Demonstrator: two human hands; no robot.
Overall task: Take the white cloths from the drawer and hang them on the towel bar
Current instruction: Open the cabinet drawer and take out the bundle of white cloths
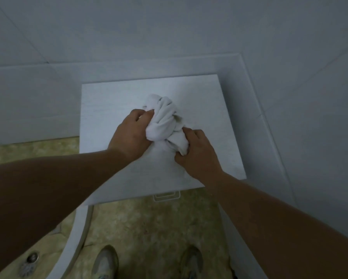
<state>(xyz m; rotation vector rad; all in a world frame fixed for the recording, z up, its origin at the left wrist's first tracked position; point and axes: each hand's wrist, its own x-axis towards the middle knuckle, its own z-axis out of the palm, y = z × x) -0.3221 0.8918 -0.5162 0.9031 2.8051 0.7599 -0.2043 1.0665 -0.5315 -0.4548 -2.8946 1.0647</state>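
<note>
Cloth bundle on cabinet top.
Your left hand [131, 133] and right hand [197, 153] both clutch the bunched white cloths [164, 122] above the cabinet top [108, 101].

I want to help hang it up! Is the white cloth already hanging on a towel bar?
No, the bunched white cloth rests on the cabinet top, gripped by the left hand and right hand.

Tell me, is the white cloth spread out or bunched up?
Bunched up. The white cloth is a twisted, creased wad on the cabinet top, gripped by the left hand and right hand.
</note>
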